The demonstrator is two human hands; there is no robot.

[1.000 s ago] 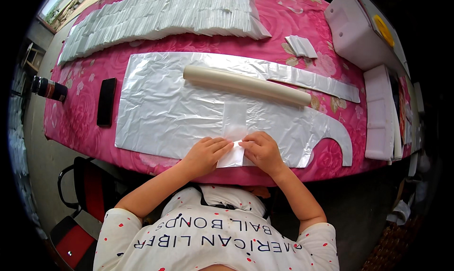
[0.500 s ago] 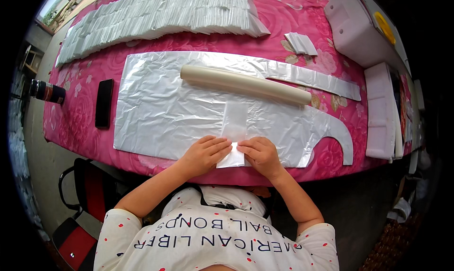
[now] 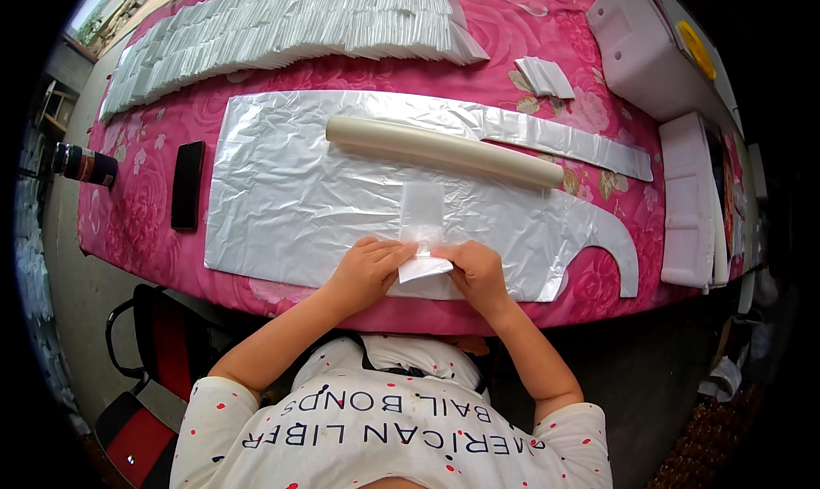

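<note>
A narrow folded strip of translucent white plastic sheet (image 3: 422,205) lies over a flat, shiny stack of plastic aprons (image 3: 282,181) with long neck straps and a curved cutout at the right. The strip's near end is doubled into a flap that tilts up between my hands. My left hand (image 3: 369,269) pinches the flap's left side, thumb and fingers pressed together. At its right side, my right hand (image 3: 476,272) grips the same flap between thumb and fingers. A pale cardboard-like tube (image 3: 444,152) rests across the aprons, just beyond the strip.
Rows of folded white plastic packets (image 3: 290,23) fill the far left of the pink floral table, with a small pile (image 3: 545,78) apart. A black phone (image 3: 188,186) and a dark jar (image 3: 85,164) lie left. White foam boxes (image 3: 641,53) line the right edge. A red-black chair (image 3: 162,344) stands lower left.
The flap at the strip's near end has been lifted and turned away from me. Both hands have shifted slightly farther from my body with it.
</note>
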